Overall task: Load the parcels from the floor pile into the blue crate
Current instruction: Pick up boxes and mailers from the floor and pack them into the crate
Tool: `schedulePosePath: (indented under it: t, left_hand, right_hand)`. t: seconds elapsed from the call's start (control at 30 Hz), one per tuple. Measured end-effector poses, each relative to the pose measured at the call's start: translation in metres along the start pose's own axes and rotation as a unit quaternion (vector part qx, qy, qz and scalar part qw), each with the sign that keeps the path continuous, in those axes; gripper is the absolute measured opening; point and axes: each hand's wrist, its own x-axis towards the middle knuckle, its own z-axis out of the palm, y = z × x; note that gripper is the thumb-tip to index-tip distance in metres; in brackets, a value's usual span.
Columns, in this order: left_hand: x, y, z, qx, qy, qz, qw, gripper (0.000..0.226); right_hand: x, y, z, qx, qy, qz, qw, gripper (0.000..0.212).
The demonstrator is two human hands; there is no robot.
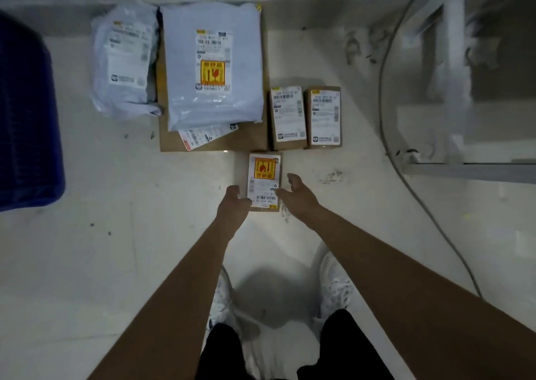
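The small brown cardboard parcel with a yellow-and-red fragile sticker [264,181] lies lengthwise away from the person, between left hand [233,202] and right hand [298,194]; both flank its near end, fingers loosely spread, gripping nothing.

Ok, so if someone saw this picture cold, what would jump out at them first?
Probably the two bare arms reaching down the middle, left hand and right hand flanking a small box with an orange fragile sticker on the floor. Behind it lies a big grey mailer bag bearing the same orange sticker, atop a flat cardboard box. The blue crate sits at the far left edge.
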Motion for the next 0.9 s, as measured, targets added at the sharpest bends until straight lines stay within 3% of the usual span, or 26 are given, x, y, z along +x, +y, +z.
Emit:
schedulePosePath:
  t: [0.1, 0.2, 0.3, 0.43, 0.7, 0.9]
  left_hand:
    - [0.024, -0.014, 0.014, -0.016, -0.016, 0.006, 1.000, 0.059]
    - [0.017, -0.019, 0.017, -0.060, -0.014, 0.000, 0.998, 0.044]
    - [-0.021, -0.028, 0.005, -0.132, -0.021, -0.012, 0.991, 0.027]
    - [-0.102, 0.003, -0.029, -0.211, -0.046, -0.024, 0.976, 0.016]
    - [-0.264, 0.123, -0.114, -0.177, -0.038, 0.058, 0.982, 0.022]
    - [-0.406, 0.218, -0.186, -0.143, 0.090, 0.193, 0.966, 0.053]
  right_hand:
    - [0.026, 0.009, 0.022, 0.055, -0.005, 0.012, 0.998, 0.062]
    - [0.023, 0.013, 0.031, 0.092, 0.019, 0.020, 0.995, 0.060]
    - [-0.017, 0.003, 0.021, 0.128, 0.039, 0.017, 0.991, 0.034]
    - [-0.097, -0.035, -0.014, 0.136, 0.016, -0.001, 0.991, 0.033]
    - [-0.254, -0.172, -0.104, 0.140, -0.008, -0.106, 0.984, 0.042]
    - [-0.388, -0.271, -0.177, 0.037, -0.026, -0.237, 0.971, 0.043]
